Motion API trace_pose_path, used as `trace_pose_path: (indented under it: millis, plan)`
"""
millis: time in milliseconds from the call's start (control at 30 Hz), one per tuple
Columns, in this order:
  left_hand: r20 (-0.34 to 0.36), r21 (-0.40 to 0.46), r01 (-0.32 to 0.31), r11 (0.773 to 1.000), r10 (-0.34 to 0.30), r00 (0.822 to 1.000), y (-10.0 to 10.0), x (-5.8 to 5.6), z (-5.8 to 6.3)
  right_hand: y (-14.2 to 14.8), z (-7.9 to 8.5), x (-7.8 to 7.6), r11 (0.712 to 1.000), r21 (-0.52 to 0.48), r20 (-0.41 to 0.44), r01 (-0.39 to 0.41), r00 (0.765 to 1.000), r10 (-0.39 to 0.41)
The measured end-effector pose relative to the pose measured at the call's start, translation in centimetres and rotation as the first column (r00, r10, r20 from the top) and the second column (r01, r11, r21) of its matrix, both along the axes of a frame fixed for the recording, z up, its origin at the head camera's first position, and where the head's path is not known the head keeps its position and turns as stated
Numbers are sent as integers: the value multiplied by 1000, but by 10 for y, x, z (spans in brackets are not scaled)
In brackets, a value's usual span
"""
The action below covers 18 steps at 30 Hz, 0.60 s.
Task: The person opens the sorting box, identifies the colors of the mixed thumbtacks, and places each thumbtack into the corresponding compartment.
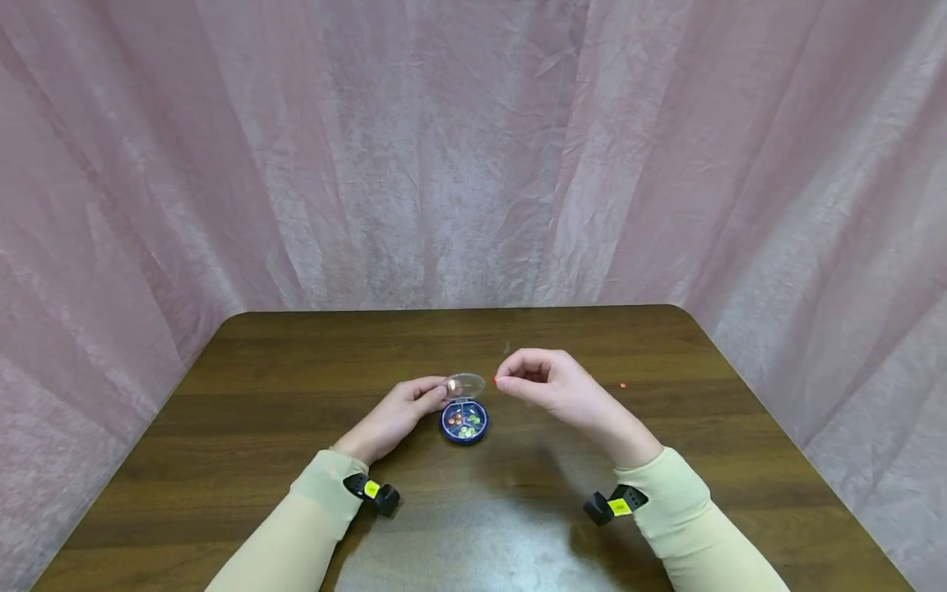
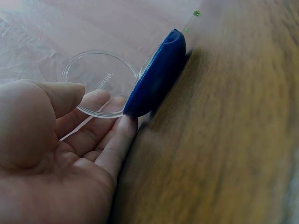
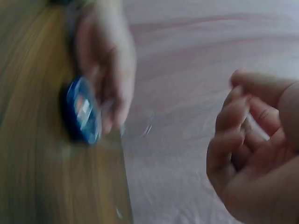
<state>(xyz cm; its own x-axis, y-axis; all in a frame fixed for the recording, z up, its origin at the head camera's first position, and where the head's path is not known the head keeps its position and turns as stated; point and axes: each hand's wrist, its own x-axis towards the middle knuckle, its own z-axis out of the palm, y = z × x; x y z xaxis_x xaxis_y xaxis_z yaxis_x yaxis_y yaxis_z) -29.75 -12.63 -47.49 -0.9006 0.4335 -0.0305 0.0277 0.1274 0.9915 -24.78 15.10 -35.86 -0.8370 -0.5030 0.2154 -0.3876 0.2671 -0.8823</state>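
A round blue pill case with a clear hinged lid stands on the table, its lid raised. Orange and green pieces lie in its divided compartments. My left hand holds the clear lid at its edge, thumb on one face and fingers behind. In the left wrist view, the little finger touches the blue base. To the right of the case, my right hand pinches a small red piece between thumb and index finger, level with the lid. The right wrist view is blurred.
Another small red piece lies on the wooden table right of my right hand. A small clear scrap sits farther back. A pink curtain hangs behind the table's far edge. Each wrist wears a strapped camera.
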Motion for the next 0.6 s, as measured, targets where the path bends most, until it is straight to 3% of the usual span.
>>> trace_pose_path:
  millis: [67,133,300,433,600]
  plan:
    - [-3,-2,3,1000,-3,1000,-1,0,1,-6,-5,-3,982,163,-133,95,988,-74]
    - [-9,-1,5,1000,-5,1000,-2,-1,1,-12,-10,-5,944,276,-261,179,960,-105]
    - [-27,-4,7,1000,-8,1000,-2,1,0,-33,-28,-11,845,436,-502,310,863,-57]
    - [-34,14,21,1000,-21,999,0,3,0,-48,-43,-14,788,505,-596,352,803,23]
    - [-56,47,36,998,-34,998,3,3,-1,-60,-56,-17,757,525,-662,389,745,77]
